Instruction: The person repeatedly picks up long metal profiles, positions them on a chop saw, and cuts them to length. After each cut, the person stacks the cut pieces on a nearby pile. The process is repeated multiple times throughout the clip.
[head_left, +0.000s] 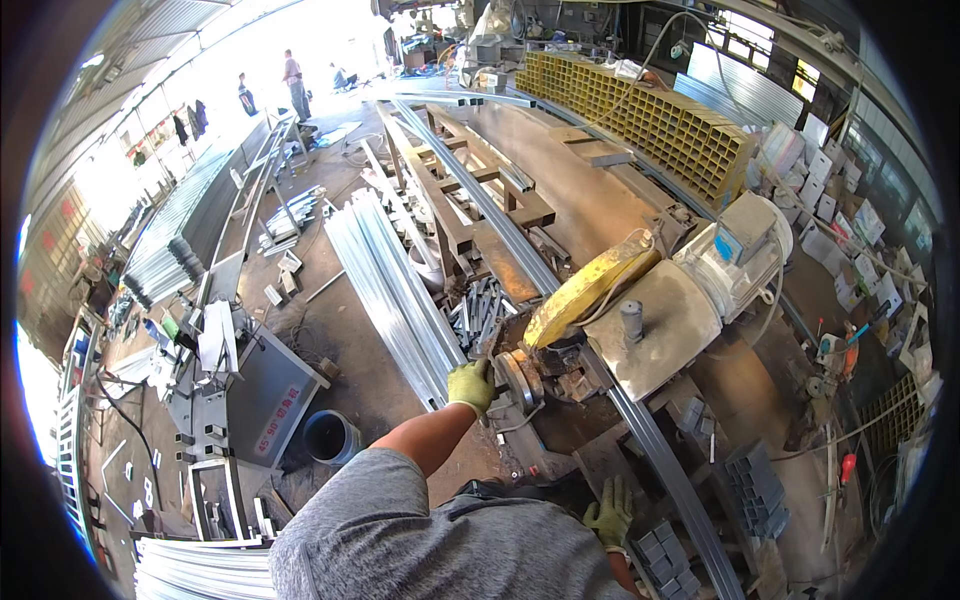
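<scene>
My left hand, in a yellow-green work glove, is closed on the handle of a clamp at the near left side of a cut-off saw. The saw has a dusty yellow blade guard and a pale motor. Under the guard, long grey metal profiles run from the far bench toward me on the right. My right hand, gloved alike, is open with fingers stretched out, left of the profiles. Short cut square tubes are stacked just beside it. The blade is mostly hidden by the guard.
Long silvery profiles lie left of the bench, next to a pile of short offcuts. A dark bucket stands on the floor at left. Yellow square tubes are stacked at far right. Other people are far off.
</scene>
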